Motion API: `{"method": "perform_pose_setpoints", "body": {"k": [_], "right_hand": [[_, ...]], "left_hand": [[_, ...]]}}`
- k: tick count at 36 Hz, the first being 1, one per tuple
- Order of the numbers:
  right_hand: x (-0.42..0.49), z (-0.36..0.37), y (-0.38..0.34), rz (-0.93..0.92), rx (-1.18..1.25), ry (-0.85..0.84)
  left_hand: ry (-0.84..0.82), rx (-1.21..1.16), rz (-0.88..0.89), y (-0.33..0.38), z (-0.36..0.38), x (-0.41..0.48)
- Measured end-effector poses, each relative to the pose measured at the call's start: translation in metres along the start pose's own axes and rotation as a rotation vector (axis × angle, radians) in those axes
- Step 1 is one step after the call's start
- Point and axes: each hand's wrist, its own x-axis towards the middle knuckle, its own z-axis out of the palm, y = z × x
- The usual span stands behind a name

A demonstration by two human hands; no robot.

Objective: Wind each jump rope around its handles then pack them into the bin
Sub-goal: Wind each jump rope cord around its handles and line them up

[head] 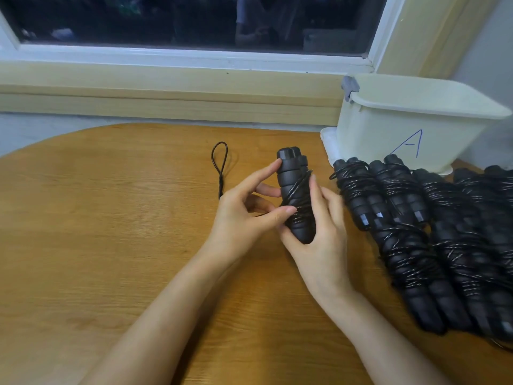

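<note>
The paired handles (288, 173) stand between my hands above the table (125, 218), long axis pointing away from me, with the cord (301, 202) partly wound round them. My right hand (319, 245) grips their near end. My left hand (241, 215) pinches the cord against them. The bin (416, 120) sits far right, nearer my right hand.

A home room, by its wooden table (111, 218) under a dark, white-framed window (180, 23)

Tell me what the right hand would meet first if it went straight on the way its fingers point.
Probably nothing near: the right hand, gripping the wound handles, points over bare table toward the wall under the window. The bin stands right of that line, though depth is unclear.
</note>
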Motion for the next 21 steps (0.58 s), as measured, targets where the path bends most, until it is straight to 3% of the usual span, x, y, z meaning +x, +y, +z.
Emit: {"method": "perform_pose_setpoints", "body": {"k": [7, 14, 21], "right_hand": [[-0.0007, 0.0017, -0.0058, 0.002, 0.087, -0.028], [-0.0043, 0.0062, -0.0043, -0.032, -0.074, -0.006], [-0.0044, 0.0038, -0.0003, -0.014, 0.068, -0.022]], "left_hand": [[0.051, 0.024, 0.02, -0.0026, -0.0005, 0.0018], [0.023, 0.009, 0.036, -0.0033, 0.0016, 0.0013], [-0.044, 0.101, 0.078, -0.004, -0.0033, 0.0025]]}}
